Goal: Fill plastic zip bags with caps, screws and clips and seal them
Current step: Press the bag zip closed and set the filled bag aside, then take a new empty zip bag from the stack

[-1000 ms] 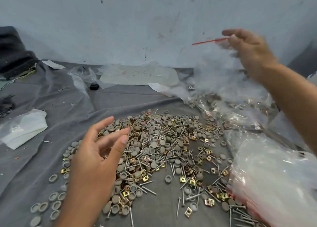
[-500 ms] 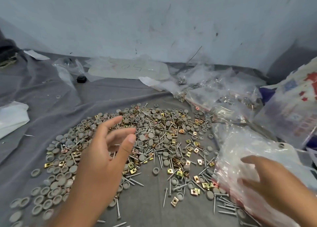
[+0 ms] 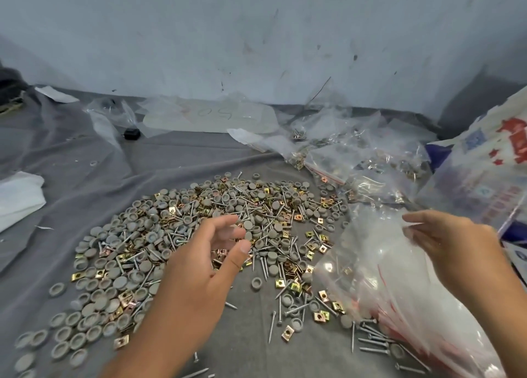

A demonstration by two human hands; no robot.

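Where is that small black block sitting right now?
In the head view, the small black block lies far left on the grey cloth, near the wall, beside crumpled clear plastic.

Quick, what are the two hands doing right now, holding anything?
Left hand: open, fingers loosely curled above the pile of parts, holding nothing.
Right hand: pinching the top of a clear plastic bag.

Landmark: we take the heap of caps, screws and clips [image 3: 228,235], spread on the cloth [image 3: 85,155].
Left hand [image 3: 199,263]: above the heap's near middle.
Right hand [image 3: 456,249]: right of the heap, on the stack of empty zip bags [image 3: 399,292].
Filled bags [image 3: 370,163]: behind the heap, to its right.
Wall [image 3: 256,35]: behind everything.
Printed sack [image 3: 490,172]: far right of the heap.
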